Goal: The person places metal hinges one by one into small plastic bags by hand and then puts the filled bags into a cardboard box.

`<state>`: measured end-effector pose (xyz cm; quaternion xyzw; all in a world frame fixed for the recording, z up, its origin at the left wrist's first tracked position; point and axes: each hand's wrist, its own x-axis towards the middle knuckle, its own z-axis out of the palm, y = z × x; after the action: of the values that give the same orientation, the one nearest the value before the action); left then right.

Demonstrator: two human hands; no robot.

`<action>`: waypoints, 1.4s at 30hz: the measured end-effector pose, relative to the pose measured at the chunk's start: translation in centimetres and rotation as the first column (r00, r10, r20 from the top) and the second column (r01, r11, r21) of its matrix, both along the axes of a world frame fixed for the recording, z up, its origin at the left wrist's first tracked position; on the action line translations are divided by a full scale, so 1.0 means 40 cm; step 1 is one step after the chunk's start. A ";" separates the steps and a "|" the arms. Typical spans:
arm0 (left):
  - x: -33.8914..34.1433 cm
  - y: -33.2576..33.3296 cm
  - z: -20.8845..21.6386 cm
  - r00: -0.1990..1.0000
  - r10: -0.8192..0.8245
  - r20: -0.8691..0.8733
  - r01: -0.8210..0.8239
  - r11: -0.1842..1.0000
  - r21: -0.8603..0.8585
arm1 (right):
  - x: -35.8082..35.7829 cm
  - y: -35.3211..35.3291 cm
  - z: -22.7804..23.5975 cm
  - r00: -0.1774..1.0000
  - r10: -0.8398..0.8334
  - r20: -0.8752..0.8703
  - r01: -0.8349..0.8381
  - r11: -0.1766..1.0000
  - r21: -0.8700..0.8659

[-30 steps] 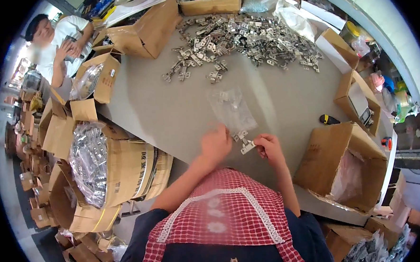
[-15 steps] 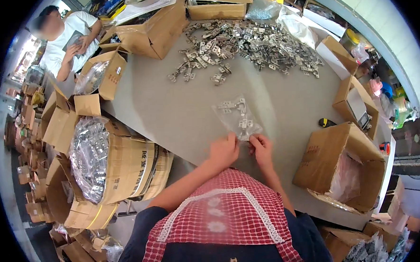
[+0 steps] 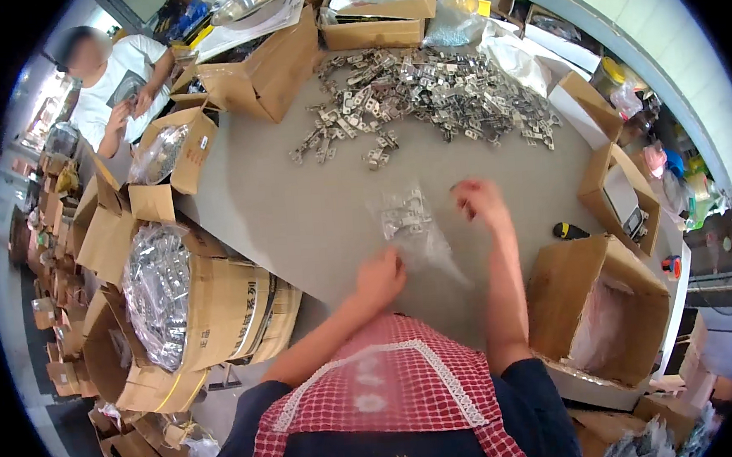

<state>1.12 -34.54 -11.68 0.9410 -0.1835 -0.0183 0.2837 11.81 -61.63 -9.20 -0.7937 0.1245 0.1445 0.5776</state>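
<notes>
A clear plastic bag (image 3: 435, 250) lies on the grey table in front of me, with several metal cabinet hinges (image 3: 407, 215) inside. My left hand (image 3: 379, 279) is closed beside the bag's near left edge. Whether it pinches the film or anything else is hidden. Off to the right of the bag, my right hand (image 3: 481, 203) is raised and apart from it. Motion blurs its fingers, which look bent. Farther back on the table spreads a large pile of loose metal hinges (image 3: 450, 92).
An open cardboard box (image 3: 598, 311) stands at the right, near a black and yellow tool (image 3: 569, 231). At left, a carton (image 3: 229, 310) holds bagged metal parts (image 3: 158, 281). More cartons (image 3: 263, 72) line the far edge. A co-worker (image 3: 118, 84) is at the far left.
Both hands have come off the bag's near end. My right hand has moved away and to the right; my left moved slightly left and nearer. The hinges in the bag now lie bunched together.
</notes>
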 end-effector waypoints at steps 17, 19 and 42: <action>0.031 -0.006 -0.020 0.991 0.017 -0.133 -0.028 0.996 -0.083 | 0.240 -0.280 -0.151 0.772 -0.618 0.150 0.601 0.786 0.147; 0.030 -0.004 0.007 0.991 0.020 -0.131 -0.031 0.996 -0.082 | 0.169 -0.238 -0.107 0.731 -0.590 0.343 0.672 0.710 -0.210; -0.019 0.044 0.023 0.990 0.116 -0.080 -0.114 0.993 0.029 | -0.354 0.146 0.012 0.999 -0.036 -0.029 -0.001 0.600 -0.800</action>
<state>0.37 -32.78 -10.77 0.9519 -0.1173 -0.0424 0.2799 -2.35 -55.79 -8.73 -0.9638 0.1957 0.0845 0.1605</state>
